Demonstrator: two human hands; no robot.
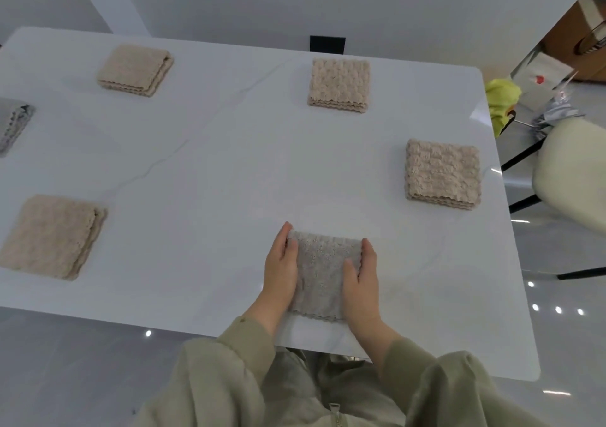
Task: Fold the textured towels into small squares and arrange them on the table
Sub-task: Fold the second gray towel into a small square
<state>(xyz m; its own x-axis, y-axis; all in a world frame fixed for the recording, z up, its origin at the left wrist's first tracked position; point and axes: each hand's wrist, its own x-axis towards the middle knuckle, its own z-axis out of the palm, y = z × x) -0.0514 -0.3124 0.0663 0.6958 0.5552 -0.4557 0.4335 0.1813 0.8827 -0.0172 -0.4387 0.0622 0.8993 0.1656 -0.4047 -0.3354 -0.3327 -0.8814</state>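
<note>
We press a folded grey towel point(323, 272) between both grips, at the lower centre of the worktop point(229, 170).
Our left grip point(280, 269) lies along its left edge and our right grip point(360, 282) along its right, both released, with fingers fairly straight and thumbs on top. Four folded beige ones lie well apart: upper-left towel point(136, 70), upper-centre towel point(339, 85), right towel point(442, 174), left towel point(52, 236).
</note>
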